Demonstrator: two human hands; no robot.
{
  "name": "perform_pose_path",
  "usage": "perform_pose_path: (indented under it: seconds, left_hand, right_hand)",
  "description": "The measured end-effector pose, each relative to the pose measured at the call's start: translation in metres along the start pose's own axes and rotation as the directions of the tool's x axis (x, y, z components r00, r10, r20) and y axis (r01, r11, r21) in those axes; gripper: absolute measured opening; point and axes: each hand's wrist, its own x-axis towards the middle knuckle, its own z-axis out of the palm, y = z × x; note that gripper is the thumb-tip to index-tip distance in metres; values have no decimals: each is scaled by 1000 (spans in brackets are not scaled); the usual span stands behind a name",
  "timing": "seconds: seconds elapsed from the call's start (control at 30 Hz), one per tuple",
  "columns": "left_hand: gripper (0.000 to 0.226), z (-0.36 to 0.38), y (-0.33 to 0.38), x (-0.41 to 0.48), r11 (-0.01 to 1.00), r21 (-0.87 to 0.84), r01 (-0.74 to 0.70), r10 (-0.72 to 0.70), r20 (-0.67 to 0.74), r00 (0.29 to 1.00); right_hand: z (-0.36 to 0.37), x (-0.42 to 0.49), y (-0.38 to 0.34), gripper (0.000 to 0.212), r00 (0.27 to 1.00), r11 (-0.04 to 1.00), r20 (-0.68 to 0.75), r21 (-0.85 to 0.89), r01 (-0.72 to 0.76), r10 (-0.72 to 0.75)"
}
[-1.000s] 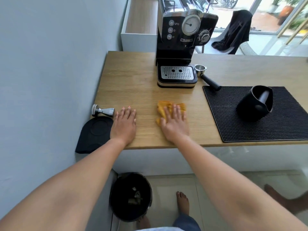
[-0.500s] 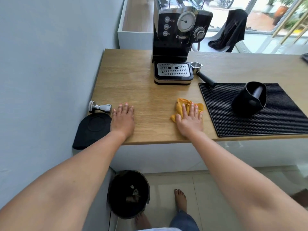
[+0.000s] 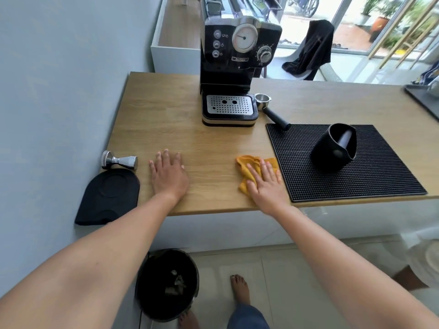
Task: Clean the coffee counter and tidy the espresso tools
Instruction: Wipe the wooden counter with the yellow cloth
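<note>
My right hand (image 3: 266, 184) lies flat on a crumpled yellow cloth (image 3: 244, 163), pressing it onto the wooden counter (image 3: 166, 115) just left of the black rubber bar mat (image 3: 380, 181). My left hand (image 3: 168, 174) rests flat on the bare wood with fingers apart, holding nothing. A steel tamper (image 3: 118, 160) lies on its side left of that hand. Below it a black tamping mat (image 3: 109, 195) hangs over the counter's front corner. A portafilter (image 3: 270, 109) lies beside the black espresso machine (image 3: 235, 67). A black knock box (image 3: 335, 148) stands on the bar mat.
The grey wall (image 3: 59, 91) borders the counter on the left. A black waste bin (image 3: 166, 283) stands on the floor under the counter edge, next to my bare feet (image 3: 240, 288). A dark tray edge (image 3: 422, 98) shows at the far right of the counter.
My right hand has slid the yellow cloth to the right along the counter, up to the edge of the bar mat. My left hand has stayed flat in place.
</note>
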Motion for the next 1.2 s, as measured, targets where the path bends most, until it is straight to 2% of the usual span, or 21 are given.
perform_pose_path:
  seconds: [0.1,0.2,0.3,0.4,0.47,0.53,0.6,0.7,0.77,0.83,0.9,0.97,1.07,1.13,1.2]
  left_hand:
    - [53,4,4,2,1000,4,26,-26,-18,999]
    - [52,10,6,4,998,3,55,-55,-63,996]
    - [51,13,5,5,998,2,70,-70,-83,994]
    - [52,14,5,4,998,17,63,-61,-91,994]
    - [52,14,5,3,998,19,63,-61,-97,993]
    - [52,15,4,2,998,17,62,-60,-100,993]
    - [53,15,5,2,998,14,69,-67,-108,992]
    - [53,15,5,3,997,27,75,-71,-114,991]
    - [53,15,6,3,996,30,81,-76,-118,990]
    - [52,14,7,3,996,24,84,-81,-112,990]
    - [52,12,8,2,996,12,87,-85,-110,990]
    - [52,9,7,2,997,5,83,-82,-95,992]
    - [52,8,6,0,998,7,68,-68,-89,994]
    - [52,9,6,0,998,-9,65,-65,-88,994]
    - [52,10,7,0,998,-16,69,-70,-90,994]
  right_hand:
    - [-9,41,-19,62,983,982,-2,54,-182,183]
    - [-7,71,-61,64,988,988,-23,36,-153,154]
    - [3,64,-86,63,991,991,22,-16,136,-136]
    - [18,24,-68,61,898,893,40,-91,441,-439]
    - [19,10,-33,59,841,834,40,-109,540,-539]
    - [10,18,3,59,875,869,24,-101,484,-484]
    - [-4,44,20,61,952,950,0,-74,304,-305]
    - [-14,93,-3,66,998,997,-32,-40,59,-61]
    - [-12,116,-39,68,999,1000,-41,-28,8,-9]
    - [-8,120,-76,68,997,997,-9,-25,73,-74]
    - [-1,107,-103,66,971,971,26,-40,237,-236]
    - [5,83,-106,64,911,910,59,-61,411,-408]
    - [6,54,-69,63,791,780,95,-131,611,-604]
    - [-3,56,-33,62,776,762,103,-145,631,-622]
    - [-15,73,-9,62,850,841,91,-126,526,-518]
